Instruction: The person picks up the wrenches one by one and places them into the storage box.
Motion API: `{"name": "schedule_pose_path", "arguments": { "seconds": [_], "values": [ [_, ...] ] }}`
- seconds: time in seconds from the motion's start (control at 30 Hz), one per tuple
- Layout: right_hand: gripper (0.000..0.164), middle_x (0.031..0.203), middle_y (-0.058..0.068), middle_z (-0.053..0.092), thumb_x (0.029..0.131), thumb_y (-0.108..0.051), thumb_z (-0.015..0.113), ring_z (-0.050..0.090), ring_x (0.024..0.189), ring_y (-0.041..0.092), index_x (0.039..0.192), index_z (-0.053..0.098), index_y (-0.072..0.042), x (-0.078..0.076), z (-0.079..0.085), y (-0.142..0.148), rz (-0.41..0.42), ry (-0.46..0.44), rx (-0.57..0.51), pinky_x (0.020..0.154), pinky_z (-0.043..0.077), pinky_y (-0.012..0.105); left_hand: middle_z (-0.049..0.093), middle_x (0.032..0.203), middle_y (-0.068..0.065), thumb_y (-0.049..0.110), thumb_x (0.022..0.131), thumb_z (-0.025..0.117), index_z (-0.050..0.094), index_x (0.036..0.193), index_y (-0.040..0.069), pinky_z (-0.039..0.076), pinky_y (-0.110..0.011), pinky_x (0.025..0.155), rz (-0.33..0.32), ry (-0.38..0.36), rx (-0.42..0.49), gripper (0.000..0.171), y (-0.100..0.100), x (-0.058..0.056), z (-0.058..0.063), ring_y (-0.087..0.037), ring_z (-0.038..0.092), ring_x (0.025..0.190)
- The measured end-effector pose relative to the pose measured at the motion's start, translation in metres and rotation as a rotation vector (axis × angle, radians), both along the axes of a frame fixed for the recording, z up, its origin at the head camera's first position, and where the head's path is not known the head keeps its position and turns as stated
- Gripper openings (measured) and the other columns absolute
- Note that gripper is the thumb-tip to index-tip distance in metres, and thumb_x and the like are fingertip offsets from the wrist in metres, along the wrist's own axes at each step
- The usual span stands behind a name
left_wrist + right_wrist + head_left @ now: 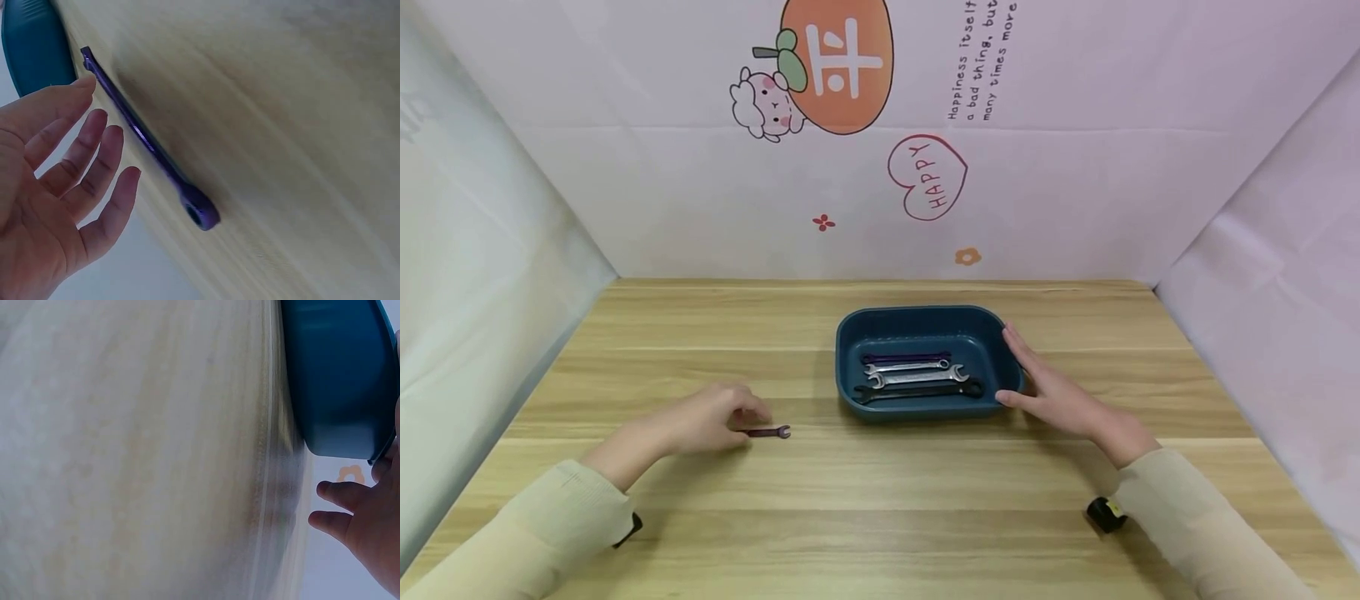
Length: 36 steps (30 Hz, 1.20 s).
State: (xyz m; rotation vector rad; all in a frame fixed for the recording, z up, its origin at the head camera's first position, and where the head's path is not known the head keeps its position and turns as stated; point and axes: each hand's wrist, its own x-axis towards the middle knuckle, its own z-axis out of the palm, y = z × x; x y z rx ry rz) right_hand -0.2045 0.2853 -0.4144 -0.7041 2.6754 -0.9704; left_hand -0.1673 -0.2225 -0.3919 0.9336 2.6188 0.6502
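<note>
A small purple combination wrench (147, 140) lies on the wooden table, left of the blue box. My left hand (711, 418) is over it with fingers loosely bent; in the left wrist view the fingertips are beside the shaft and do not close round it. The blue box (917, 410) has several wrenches lying side by side in it: a dark purple wrench (906, 358), two silver ones, and a black wrench (917, 390) nearest me. My right hand (1056, 396) rests at the box's right end, fingers spread and fairly straight, touching the rim.
The wooden table (880, 517) ends at a white printed cloth (1075, 200) at the back. White cloth also hangs at the left and right sides. A black wrist device (1105, 515) shows under the right sleeve.
</note>
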Motion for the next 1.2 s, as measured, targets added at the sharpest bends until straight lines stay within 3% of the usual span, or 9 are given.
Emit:
{"name": "schedule_pose_path", "arguments": {
  "seconds": [0.2, 0.47, 1.2],
  "values": [
    [0.093, 0.171, 0.008, -0.01, 0.103, -0.03, 0.064, 0.003, 0.154, 0.043, 0.166, -0.004, -0.014, -0.0011, -0.0018, 0.0, -0.001, 0.005, 0.001, 0.117, 0.014, 0.067, 0.068, 0.1, 0.003, -0.002, 0.085, 0.08, 0.076, 0.107, 0.008, 0.054, -0.031, 0.074, -0.01, 0.007, -0.014, 0.025, -0.0042, 0.001, -0.0039, -0.009, 0.061, 0.087],
    [0.093, 0.171, 0.01, -0.01, 0.103, -0.029, 0.064, 0.003, 0.153, 0.044, 0.165, -0.004, -0.013, -0.0015, -0.0019, 0.0003, 0.004, 0.007, 0.0, 0.116, 0.015, 0.067, 0.067, 0.1, 0.002, -0.015, 0.082, 0.071, 0.076, 0.107, 0.005, 0.055, -0.032, 0.076, -0.003, -0.045, 0.009, 0.033, -0.0067, -0.0015, -0.0034, -0.012, 0.062, 0.088],
    [0.094, 0.17, 0.01, -0.011, 0.103, -0.031, 0.063, 0.004, 0.153, 0.044, 0.165, -0.004, -0.013, -0.0015, -0.0014, 0.0007, 0.01, 0.007, 0.0, 0.116, 0.018, 0.067, 0.062, 0.093, 0.005, -0.016, 0.077, 0.067, 0.074, 0.108, 0.009, 0.049, -0.029, 0.069, -0.002, -0.065, 0.025, 0.04, -0.0106, -0.0024, -0.0067, -0.011, 0.055, 0.081]
  ]
}}
